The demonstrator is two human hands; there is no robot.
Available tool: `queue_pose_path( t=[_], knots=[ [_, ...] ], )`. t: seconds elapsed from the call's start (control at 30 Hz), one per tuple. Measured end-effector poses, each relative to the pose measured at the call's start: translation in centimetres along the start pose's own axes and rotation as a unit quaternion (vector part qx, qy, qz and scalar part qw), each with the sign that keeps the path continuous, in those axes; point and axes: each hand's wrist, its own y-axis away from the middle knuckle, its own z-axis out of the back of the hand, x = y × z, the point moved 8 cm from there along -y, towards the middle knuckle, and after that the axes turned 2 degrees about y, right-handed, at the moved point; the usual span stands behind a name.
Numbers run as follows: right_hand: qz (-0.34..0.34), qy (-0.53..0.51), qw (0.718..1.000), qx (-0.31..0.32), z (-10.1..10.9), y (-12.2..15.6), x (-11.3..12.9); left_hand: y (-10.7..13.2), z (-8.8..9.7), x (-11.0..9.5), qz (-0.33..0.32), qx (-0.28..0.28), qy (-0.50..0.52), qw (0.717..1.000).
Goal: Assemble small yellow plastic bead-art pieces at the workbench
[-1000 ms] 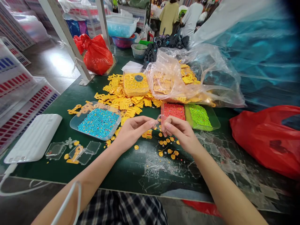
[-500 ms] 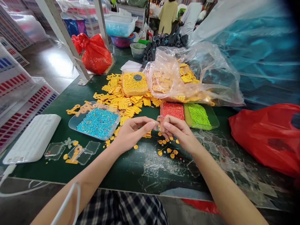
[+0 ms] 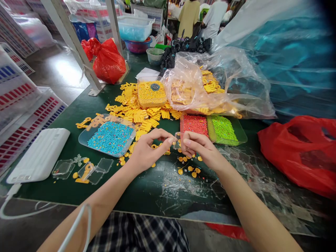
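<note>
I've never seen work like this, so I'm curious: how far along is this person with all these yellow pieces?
It looks early. Done: only a few yellow discs lie loose near the hands. In hand: the right hand grips a small clear plastic piece, with the left hand close beside it. Left: a big heap of yellow plastic pieces, more inside a clear bag, and blue beads in their tray.

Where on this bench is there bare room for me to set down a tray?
The green bench mat is open below the left hand, beside the clear plastic pieces. A smaller gap lies between the white plastic case and the blue bead tray. The middle is crowded: yellow plastic pieces surround the yellow bead tray and the clear plastic bag.
</note>
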Motion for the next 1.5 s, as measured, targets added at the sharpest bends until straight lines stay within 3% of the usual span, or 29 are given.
queue_pose_path(
  t=[0.1,0.23,0.5,0.83,1.27,1.5],
  knots=[
    [-0.006,-0.012,1.0,0.023,-0.5,0.1,-0.2,-0.1,-0.1,0.1,0.002,0.002,-0.023,1.0],
    [0.021,0.039,0.999,-0.027,0.4,0.2,0.3,-0.1,-0.3,0.7,0.016,0.01,-0.043,0.999],
    [0.038,0.118,0.99,-0.074,1.1,0.4,0.7,0.5,-2.3,1.2,0.016,0.111,-0.09,0.99],
    [0.028,0.155,0.985,-0.073,0.8,0.4,0.0,0.0,-0.7,1.8,0.095,0.038,0.115,0.988],
    [0.021,0.122,0.991,-0.049,0.0,0.5,-0.5,0.7,-2.4,1.9,0.119,0.153,0.047,0.98],
    [0.008,0.099,0.995,0.002,-0.7,0.6,-0.7,0.2,-0.9,1.9,0.124,0.028,0.089,0.988]
  ],
)
